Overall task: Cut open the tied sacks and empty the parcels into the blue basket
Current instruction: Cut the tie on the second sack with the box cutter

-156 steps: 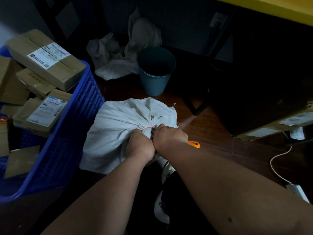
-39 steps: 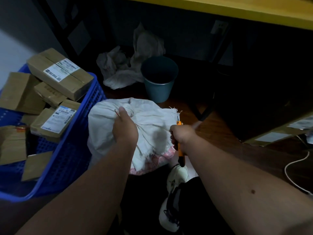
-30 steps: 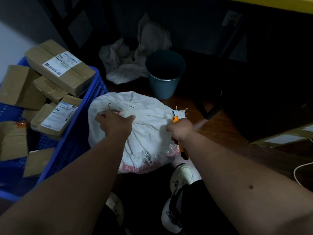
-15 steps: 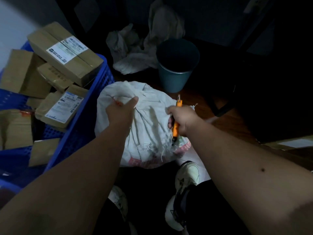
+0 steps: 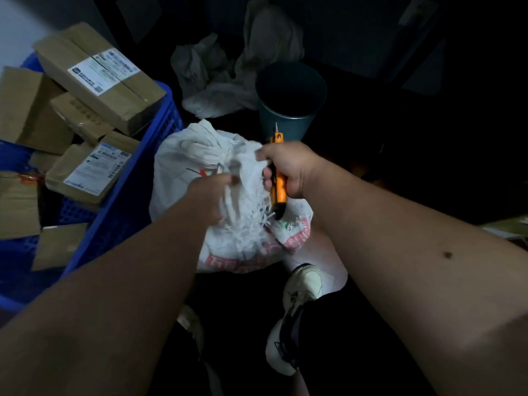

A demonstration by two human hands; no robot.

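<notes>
A white woven sack (image 5: 183, 167) with red print and a frayed edge lies on the floor in the middle, beside the blue basket (image 5: 137, 178). My left hand (image 5: 210, 195) grips the sack's bunched cloth near a red tie. My right hand (image 5: 288, 167) is closed around an orange utility knife (image 5: 278, 178), held upright with its blade tip pointing away from me, and its fingers also touch the sack's cloth. The basket on the left holds several brown cardboard parcels (image 5: 97, 78) with white labels.
A dark round bin (image 5: 290, 101) stands just behind the sack. Crumpled empty sacks (image 5: 228, 72) lie behind it. My shoes (image 5: 300, 292) are below the sack. The right side is dark, with the corner of a box (image 5: 511, 227) at the edge.
The tied neck was held in both hands; since then the sack has opened and turned toward the basket. My left hand slid lower on the cloth, and the knife came upright.
</notes>
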